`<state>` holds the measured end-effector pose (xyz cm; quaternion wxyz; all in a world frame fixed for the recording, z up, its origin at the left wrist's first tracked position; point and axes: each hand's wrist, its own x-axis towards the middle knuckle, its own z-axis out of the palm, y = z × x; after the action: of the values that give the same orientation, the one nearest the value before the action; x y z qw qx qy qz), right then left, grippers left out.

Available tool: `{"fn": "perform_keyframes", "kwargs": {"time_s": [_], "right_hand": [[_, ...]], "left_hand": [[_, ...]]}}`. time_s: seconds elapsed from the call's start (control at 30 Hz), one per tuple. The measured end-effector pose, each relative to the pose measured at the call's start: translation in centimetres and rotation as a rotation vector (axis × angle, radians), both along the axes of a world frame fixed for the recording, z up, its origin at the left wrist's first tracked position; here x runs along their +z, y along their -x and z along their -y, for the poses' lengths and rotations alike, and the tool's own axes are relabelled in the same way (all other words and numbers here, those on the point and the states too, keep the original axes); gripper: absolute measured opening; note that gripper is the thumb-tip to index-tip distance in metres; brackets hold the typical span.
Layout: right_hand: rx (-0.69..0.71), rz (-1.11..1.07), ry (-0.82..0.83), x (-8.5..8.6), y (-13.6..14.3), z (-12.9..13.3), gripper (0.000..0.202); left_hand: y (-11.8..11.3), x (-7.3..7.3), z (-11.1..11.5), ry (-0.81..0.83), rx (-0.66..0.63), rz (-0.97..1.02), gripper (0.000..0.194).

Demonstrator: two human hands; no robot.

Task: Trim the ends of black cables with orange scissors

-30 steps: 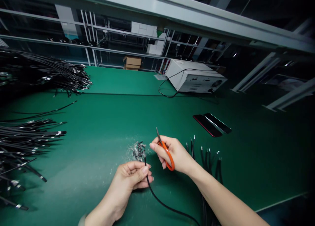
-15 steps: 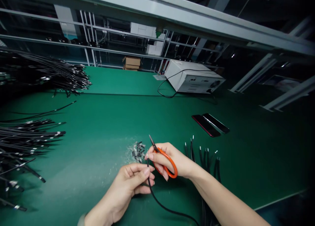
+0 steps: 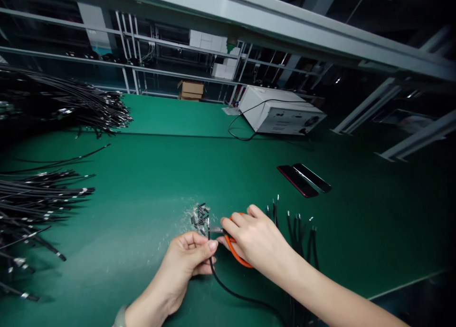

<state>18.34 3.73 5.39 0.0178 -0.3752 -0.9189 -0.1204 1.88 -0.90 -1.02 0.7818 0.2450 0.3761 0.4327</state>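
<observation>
Between the thumb and fingers of my left hand [image 3: 187, 258] a black cable [image 3: 228, 291] is pinched close to its end. The cable tip points up and away from me, and its tail curves off to the lower right. My right hand [image 3: 254, 239] is closed around orange-handled scissors [image 3: 237, 254]. Their blades reach left to the cable just above my left fingertips; whether they touch it I cannot tell. Just beyond the tip lies a small heap of short black offcuts [image 3: 200, 215] with pale strands scattered around it.
Bundles of black cables [image 3: 46, 191] lie at the left, with another large bundle [image 3: 89, 103] behind. More cable ends [image 3: 295, 227] lie right of my right hand. Two phones [image 3: 302, 179] rest farther right. A white metal box [image 3: 281, 113] stands at the back of the green table [image 3: 171, 160].
My right hand has turned over, swinging the scissors from pointing up and away to pointing left at the cable. My left hand and the cable have shifted slightly left.
</observation>
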Motion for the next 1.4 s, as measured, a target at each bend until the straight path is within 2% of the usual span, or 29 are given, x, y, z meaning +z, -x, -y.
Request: {"fn": "perform_keyframes", "kwargs": {"time_s": [0.43, 0.63, 0.8, 0.97, 1.13, 1.23, 1.3, 1.4], "right_hand": [[0.092, 0.058, -0.057, -0.5, -0.8, -0.8, 0.009], [-0.032, -0.071, -0.028, 0.0, -0.6, -0.7, 0.019], [-0.038, -0.084, 0.069, 0.3, 0.1, 0.1, 0.017], [-0.042, -0.022, 0.029, -0.1, 0.1, 0.2, 0.018], [0.061, 0.036, -0.060, -0.1, -0.5, -0.3, 0.013], [0.046, -0.005, -0.084, 0.1, -0.9, -0.8, 0.017], [-0.057, -0.123, -0.018, 0.6, -1.1, -1.1, 0.016], [-0.239, -0.360, 0.297, 1.3, -1.6, -1.4, 0.024]], "left_hand": [[0.1, 0.2, 0.3, -0.029, -0.014, -0.026, 0.062], [0.2, 0.2, 0.3, -0.027, -0.001, -0.042, 0.062], [0.1, 0.4, 0.1, -0.013, 0.005, -0.021, 0.063], [0.2, 0.5, 0.2, -0.031, -0.016, -0.002, 0.059], [0.2, 0.3, 0.2, -0.053, -0.019, -0.002, 0.055], [0.3, 0.1, 0.2, -0.048, -0.015, 0.020, 0.055], [0.3, 0.0, 0.1, -0.051, -0.018, 0.050, 0.054], [0.4, 0.3, 0.1, -0.059, -0.035, 0.108, 0.052]]}}
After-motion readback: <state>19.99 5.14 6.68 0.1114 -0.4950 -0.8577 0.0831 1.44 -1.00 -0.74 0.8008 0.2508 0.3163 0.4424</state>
